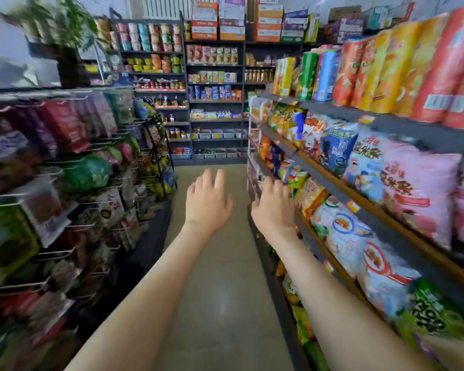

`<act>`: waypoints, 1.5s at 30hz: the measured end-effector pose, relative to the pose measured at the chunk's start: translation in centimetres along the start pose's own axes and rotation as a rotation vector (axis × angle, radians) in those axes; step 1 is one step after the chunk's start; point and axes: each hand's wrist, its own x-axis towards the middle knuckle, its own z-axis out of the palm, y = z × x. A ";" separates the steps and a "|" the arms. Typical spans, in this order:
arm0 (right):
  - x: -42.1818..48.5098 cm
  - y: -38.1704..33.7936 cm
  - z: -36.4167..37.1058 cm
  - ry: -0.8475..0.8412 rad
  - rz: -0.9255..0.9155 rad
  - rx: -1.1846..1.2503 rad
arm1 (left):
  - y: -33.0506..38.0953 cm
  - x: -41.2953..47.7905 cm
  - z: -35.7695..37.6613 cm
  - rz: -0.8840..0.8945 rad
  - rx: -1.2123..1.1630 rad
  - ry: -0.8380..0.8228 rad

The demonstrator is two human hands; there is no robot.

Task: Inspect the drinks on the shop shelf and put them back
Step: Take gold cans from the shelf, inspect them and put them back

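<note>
drink bottles (259,75) stand in a small brown row on the back shelf (216,101), too far off to read. well short of that shelf, over the aisle floor (220,263), a person's left hand (208,200) and right hand (273,207) reach forward, fingers straight and spread, grasping nothing. snack bags (346,231) fill the racks running toward the back shelf beside the right hand.

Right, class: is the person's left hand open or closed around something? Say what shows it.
Open. The left hand is stretched out above the floor, fingers straight and slightly spread, holding nothing.
</note>
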 end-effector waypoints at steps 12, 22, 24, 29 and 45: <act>24.4 -7.0 18.6 -0.142 -0.025 0.001 | -15.4 23.2 16.0 -0.016 -0.001 -0.165; 45.7 -7.0 35.1 -0.182 -0.022 -0.047 | -22.4 42.0 33.5 -0.010 -0.074 -0.264; 51.7 -7.3 39.2 -0.175 -0.047 -0.070 | -24.4 47.1 37.8 -0.018 -0.066 -0.266; 68.5 -9.4 47.8 -0.212 -0.103 -0.066 | -30.7 62.2 45.8 -0.047 -0.019 -0.300; 119.2 -22.0 78.5 -0.231 -0.226 0.057 | -55.4 108.7 72.7 -0.116 0.022 -0.200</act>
